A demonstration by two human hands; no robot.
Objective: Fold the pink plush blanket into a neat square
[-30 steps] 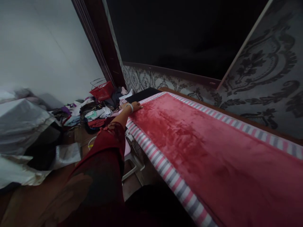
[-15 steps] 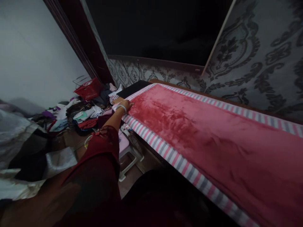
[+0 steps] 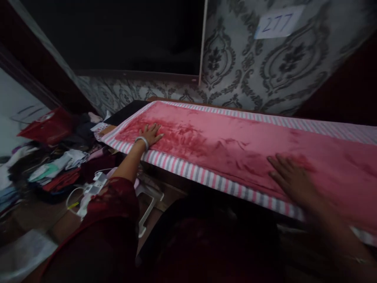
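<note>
Right hand [image 3: 291,179] newly on pink cloth [image 3: 250,137], right end out of view

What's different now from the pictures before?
The left hand moved right, from near the red cloth's left corner to farther along it, fingers spread. The right hand came into view over the cloth. The view swung right, so the 277 sign shows. The cloth still lies spread out.
</note>
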